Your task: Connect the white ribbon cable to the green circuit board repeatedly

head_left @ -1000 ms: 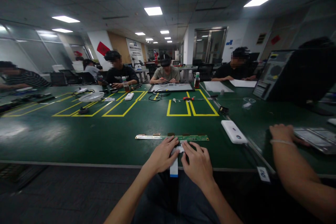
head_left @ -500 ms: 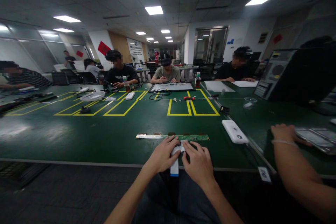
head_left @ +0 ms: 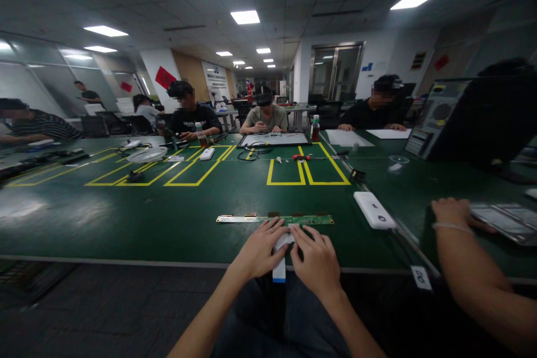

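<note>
A long, narrow green circuit board [head_left: 314, 220] lies crosswise on the table in front of me, with a pale strip along its left half. At its near edge both hands meet over a white flat ribbon cable [head_left: 279, 272], whose blue-tipped end hangs past the table edge. My left hand [head_left: 262, 247] has its fingertips at the board's edge and its thumb on the cable. My right hand [head_left: 319, 257] is bent beside it, its fingertips pressed on the cable near the board. The fingers hide where cable and board meet.
To my right are a white power bank [head_left: 375, 210] with a cord and a neighbour's forearm [head_left: 465, 257]. A computer tower [head_left: 448, 117] stands beyond. Farther across the green table [head_left: 168, 229] are a red screwdriver [head_left: 301, 158], a black cable [head_left: 254, 150], bottles and several seated people.
My hands stay on the ribbon cable at the board, almost unmoved. The whole view shifts slightly left. A standing person at the far left has moved leftward.
</note>
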A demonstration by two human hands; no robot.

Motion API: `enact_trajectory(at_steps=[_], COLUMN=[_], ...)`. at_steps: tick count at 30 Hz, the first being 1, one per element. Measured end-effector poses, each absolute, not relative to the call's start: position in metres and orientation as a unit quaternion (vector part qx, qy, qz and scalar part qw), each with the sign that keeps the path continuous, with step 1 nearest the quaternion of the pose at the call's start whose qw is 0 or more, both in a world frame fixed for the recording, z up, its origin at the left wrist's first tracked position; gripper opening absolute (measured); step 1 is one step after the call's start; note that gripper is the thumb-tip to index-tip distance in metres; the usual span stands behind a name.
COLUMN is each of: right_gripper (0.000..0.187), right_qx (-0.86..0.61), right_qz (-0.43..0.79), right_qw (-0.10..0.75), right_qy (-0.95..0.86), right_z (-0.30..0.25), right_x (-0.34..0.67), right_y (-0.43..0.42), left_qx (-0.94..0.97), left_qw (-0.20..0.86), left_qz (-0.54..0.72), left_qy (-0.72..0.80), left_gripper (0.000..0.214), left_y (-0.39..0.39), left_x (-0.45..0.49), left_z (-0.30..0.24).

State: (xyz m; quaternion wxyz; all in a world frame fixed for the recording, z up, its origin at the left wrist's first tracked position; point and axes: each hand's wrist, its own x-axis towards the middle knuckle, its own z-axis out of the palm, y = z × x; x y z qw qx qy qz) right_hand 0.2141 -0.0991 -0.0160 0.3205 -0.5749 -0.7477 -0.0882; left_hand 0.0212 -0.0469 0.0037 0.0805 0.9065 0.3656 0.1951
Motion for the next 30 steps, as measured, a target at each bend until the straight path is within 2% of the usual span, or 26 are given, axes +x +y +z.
enact_trajectory(at_steps=[7, 30], right_gripper=[0.038, 0.038], right_qx=[-0.561, -0.573], right_qz=[-0.108, -0.116], right_qw=[0.367, 0.350], right_qy=[-0.734, -0.732], right_z=[-0.0248, -0.0233], right_x=[0.2134, 0.2131], right_y=[-0.0981, -0.0999], left_qx=[0.909, 0.911], left_qw=[0.072, 0.067], left_qz=[0.187, 0.188], left_qy=[0.365, 0.361], left_gripper=[0.051, 0.050], left_y=[-0.0484, -0.0457], left_x=[0.0207, 0.0188], left_z=[0.0042, 0.0044])
